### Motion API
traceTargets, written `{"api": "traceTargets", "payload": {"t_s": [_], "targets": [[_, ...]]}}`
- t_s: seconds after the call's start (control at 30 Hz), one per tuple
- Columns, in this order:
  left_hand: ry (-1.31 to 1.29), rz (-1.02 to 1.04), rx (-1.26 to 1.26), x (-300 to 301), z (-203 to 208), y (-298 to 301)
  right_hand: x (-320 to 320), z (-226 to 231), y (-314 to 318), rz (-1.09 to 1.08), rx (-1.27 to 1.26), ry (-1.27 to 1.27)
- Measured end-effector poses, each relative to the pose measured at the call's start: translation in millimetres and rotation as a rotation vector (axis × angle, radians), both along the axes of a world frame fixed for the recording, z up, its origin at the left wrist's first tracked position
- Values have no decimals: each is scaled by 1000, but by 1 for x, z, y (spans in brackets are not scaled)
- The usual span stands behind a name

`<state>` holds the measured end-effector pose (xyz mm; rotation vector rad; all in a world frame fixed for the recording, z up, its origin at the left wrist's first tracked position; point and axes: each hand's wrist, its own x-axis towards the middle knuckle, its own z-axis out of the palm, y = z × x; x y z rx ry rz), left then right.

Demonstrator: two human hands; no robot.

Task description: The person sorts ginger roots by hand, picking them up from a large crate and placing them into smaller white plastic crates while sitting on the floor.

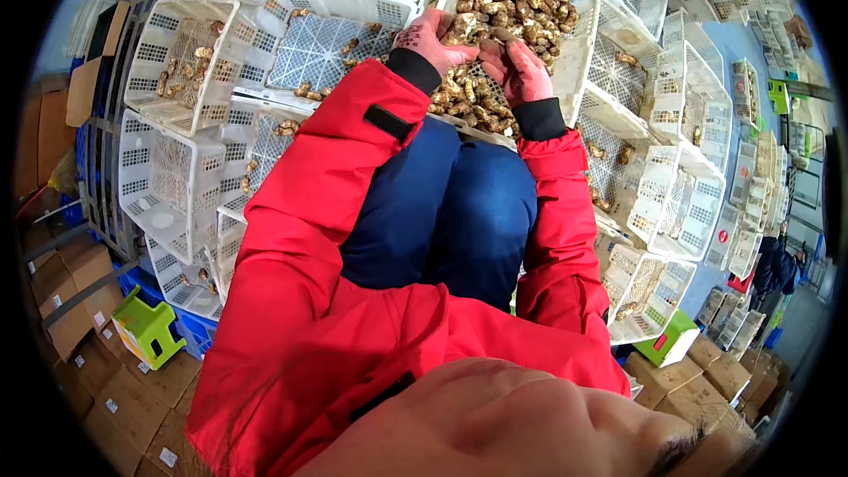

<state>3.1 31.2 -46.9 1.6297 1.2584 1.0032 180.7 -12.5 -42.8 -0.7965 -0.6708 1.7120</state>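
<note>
Red jacket (397,331) foremost; left grip (435,44) by left edge of white crate (585,44), right grip (521,71) over mushrooms (512,0); cannot tell whether either is clamped.

Lighting bright, fairly even; pale sheen on the trousers (490,216), centre. Fisheye distortion tilts the crates (707,212) at right. Black vignette rounds all corners; far-right detail soft.

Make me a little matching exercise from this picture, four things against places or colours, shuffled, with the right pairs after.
Column one
1. mushroom-like pieces
2. left hand
3. jacket
4. trousers

Column two
A. at the heap's left side
B. dark blue
C. heaped in a white crate
D. bright red

Pairs: 1-C, 2-A, 3-D, 4-B
</note>
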Motion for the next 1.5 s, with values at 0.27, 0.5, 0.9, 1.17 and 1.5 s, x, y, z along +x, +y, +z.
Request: {"api": "traceTargets", "payload": {"t_s": [0.27, 0.5, 0.9, 1.17, 1.5], "targets": [[-562, -217, -598, -15, -2, -4, -19, 15, 10, 114, 84, -192], [-1054, -242, -774, -109, -24, -31, 10, -36, 26, -78, -194, -112], [-732, 127, -696, -197, -31, -70, -37, -100, 69, 429, 228, -1671], [-992, 47, -609, -191, -52, -63, -30, -123, 81, 792, 146, -2047], [-1725, 597, -177, -579, -119, -173, 59, -95, 91, 671, -10, -2087]]}}
